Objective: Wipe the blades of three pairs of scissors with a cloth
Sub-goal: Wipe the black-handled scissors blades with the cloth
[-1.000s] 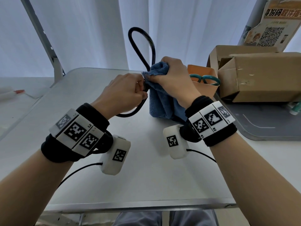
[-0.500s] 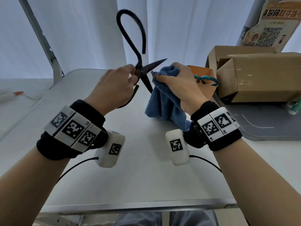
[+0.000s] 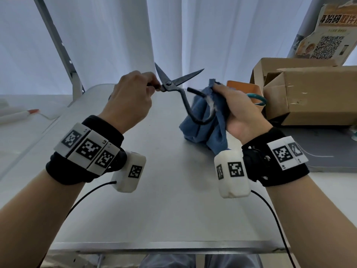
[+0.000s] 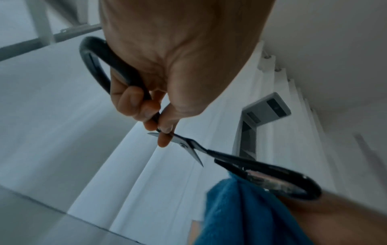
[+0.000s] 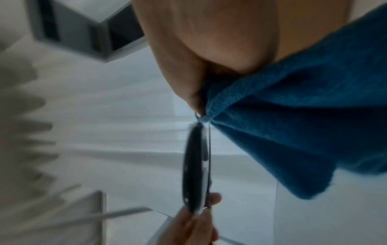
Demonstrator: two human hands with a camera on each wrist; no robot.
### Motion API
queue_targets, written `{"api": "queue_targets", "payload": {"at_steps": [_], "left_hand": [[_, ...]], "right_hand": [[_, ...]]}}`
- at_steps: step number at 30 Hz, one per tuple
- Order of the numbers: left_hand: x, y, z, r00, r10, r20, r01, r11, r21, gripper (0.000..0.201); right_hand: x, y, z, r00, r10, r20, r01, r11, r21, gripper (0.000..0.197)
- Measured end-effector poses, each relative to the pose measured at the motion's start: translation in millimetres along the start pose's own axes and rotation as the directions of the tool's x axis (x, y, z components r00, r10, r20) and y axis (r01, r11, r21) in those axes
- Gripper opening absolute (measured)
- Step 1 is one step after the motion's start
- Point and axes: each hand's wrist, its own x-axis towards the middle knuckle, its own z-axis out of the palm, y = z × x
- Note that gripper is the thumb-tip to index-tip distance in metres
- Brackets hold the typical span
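Left hand (image 3: pixel 129 97) is curled round one handle loop of the black iron scissors (image 3: pixel 170 84), fingers and thumb pinching the shank right by the pivot; left-wrist view shows a fingertip lying against a blade base. Blades are spread in a V, tips pointing up and away from the table (image 3: pixel 170 200), held in the air above its far half. Right hand (image 3: pixel 234 111) is closed on the blue cloth (image 3: pixel 201 130), bunched in the fist and hanging down until its lower fold touches the table; the free handle loop crosses in front of the cloth and seems to be touching it. Cloth is not on either blade now, so wiping of this pair looks unfinished or about to restart, my guess. A teal-handled pair (image 3: pixel 257 98) sticks out of an orange holder (image 3: pixel 242 88) just beyond the right hand, beside the cardboard box (image 3: pixel 309 93) at the table's far right; a third pair isn't visible. Risks: blades are open with fingers near the pivot, so if the free handle gets pushed the blades could close on the fingertip; the handle could snag in the cloth; a one-handle hold lets the scissors swing or drop.
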Motion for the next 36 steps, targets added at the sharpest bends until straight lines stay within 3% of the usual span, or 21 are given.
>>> {"api": "queue_targets", "payload": {"at_steps": [3, 6, 9, 11, 13, 16, 19, 23, 25, 27, 29, 32, 34, 36], "left_hand": [[-2, -1, 1, 0.996, 0.073, -0.042, -0.068, 0.99, 0.121, 0.025], [-7, 6, 4, 0.991, 0.127, -0.035, -0.115, 0.964, 0.238, 0.026], [-13, 20, 6, 0.989, 0.151, 0.002, -0.141, 0.919, 0.367, 0.024], [-15, 27, 7, 0.987, 0.157, 0.019, -0.151, 0.899, 0.41, 0.022], [-15, 28, 5, 0.989, 0.141, 0.037, -0.144, 0.905, 0.4, 0.021], [-15, 26, 4, 0.992, 0.117, 0.05, -0.127, 0.921, 0.369, 0.022], [-15, 27, 6, 0.991, 0.128, 0.046, -0.136, 0.925, 0.354, 0.026], [-15, 20, 6, 0.993, 0.109, 0.044, -0.117, 0.951, 0.287, 0.03], [-15, 16, 8, 0.993, 0.114, 0.039, -0.12, 0.95, 0.287, 0.032], [-15, 16, 7, 0.993, 0.118, 0.03, -0.121, 0.95, 0.289, 0.033], [-11, 15, 3, 0.992, 0.128, 0.017, -0.128, 0.948, 0.292, 0.032], [-8, 11, -1, 0.993, 0.122, 0.002, -0.118, 0.957, 0.266, 0.029], [-8, 6, -1, 0.994, 0.106, -0.003, -0.101, 0.962, 0.253, 0.029], [-7, 3, -2, 0.995, 0.099, -0.004, -0.095, 0.969, 0.226, 0.029]], "right_hand": [[4, -5, -4, 0.946, -0.302, -0.117, 0.269, 0.934, -0.235, 0.02], [-8, -8, 8, 0.862, -0.497, 0.103, 0.49, 0.761, -0.426, 0.022], [-17, 1, 31, 0.789, -0.501, 0.356, 0.598, 0.493, -0.632, 0.017], [-15, 9, 41, 0.74, -0.515, 0.432, 0.634, 0.322, -0.703, 0.013], [-12, 13, 43, 0.73, -0.502, 0.465, 0.633, 0.239, -0.736, 0.012], [-13, 13, 44, 0.758, -0.44, 0.481, 0.612, 0.225, -0.758, 0.008], [-13, 13, 46, 0.768, -0.442, 0.464, 0.608, 0.274, -0.745, 0.006], [-10, 2, 42, 0.805, -0.28, 0.523, 0.578, 0.17, -0.798, 0.008], [-3, -2, 38, 0.823, -0.305, 0.479, 0.536, 0.138, -0.833, 0.011], [-3, 0, 37, 0.794, -0.411, 0.447, 0.555, 0.191, -0.81, 0.008], [-8, 6, 37, 0.77, -0.424, 0.477, 0.61, 0.271, -0.744, 0.006], [-5, 8, 30, 0.813, -0.341, 0.472, 0.566, 0.274, -0.777, 0.007], [0, 6, 26, 0.823, -0.357, 0.442, 0.544, 0.267, -0.795, 0.009], [-2, 7, 27, 0.806, -0.389, 0.447, 0.579, 0.355, -0.734, 0.008]]}}
